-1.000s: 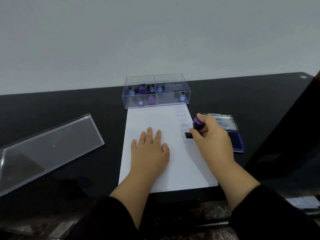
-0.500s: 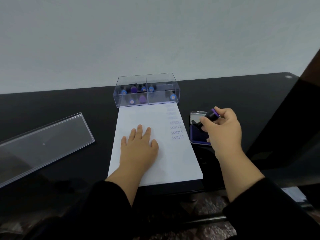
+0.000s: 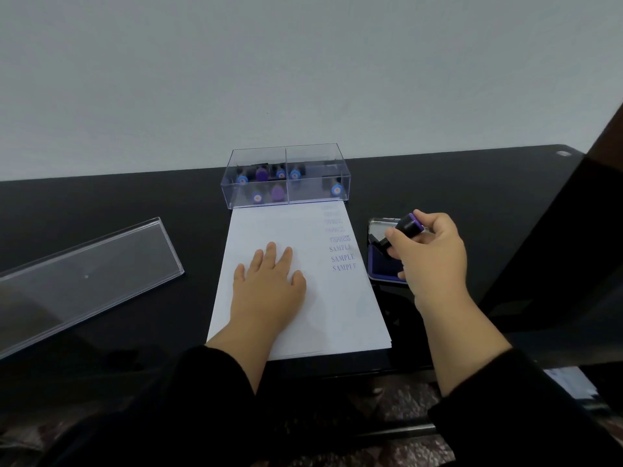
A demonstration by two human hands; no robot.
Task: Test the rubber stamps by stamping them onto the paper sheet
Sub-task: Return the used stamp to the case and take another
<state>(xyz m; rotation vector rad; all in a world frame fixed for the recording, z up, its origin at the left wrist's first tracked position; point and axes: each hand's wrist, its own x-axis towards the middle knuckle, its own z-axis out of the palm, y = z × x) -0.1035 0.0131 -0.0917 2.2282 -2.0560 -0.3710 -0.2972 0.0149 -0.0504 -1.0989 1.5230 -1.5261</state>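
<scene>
1. Done so far: a column of prints down the paper sheet (image 3: pixel 303 298), three reading SAMPLE, just left of the right fingers (image 3: pixel 392 235).
2. Left to test: several stamps in the clear box (image 3: pixel 286 178).
3. Right hand (image 3: pixel 429 254) curled round a purple-capped stamp (image 3: pixel 401 230), tilted over the ink pad (image 3: pixel 379 264).
4. Left hand (image 3: pixel 269 284) flat, fingers straight, pressing the sheet to the bench (image 3: pixel 135 315).

White paper sheet (image 3: pixel 296 318) bearing a column of blue-violet printed words (image 3: pixel 341 251), the upper ones fainter. Black table (image 3: pixel 135 203) beneath. Stamp (image 3: pixel 404 230) in hand: black body, purple cap. Ink pad (image 3: pixel 379 267): deep blue-violet, with a silvery lid. Clear box (image 3: pixel 286 178) holding stamps (image 3: pixel 259 183) with purple or light-blue tops. Transparent lid (image 3: pixel 84 274), colourless. Sleeves (image 3: pixel 209 399) black; wall (image 3: pixel 269 79) pale grey.
</scene>
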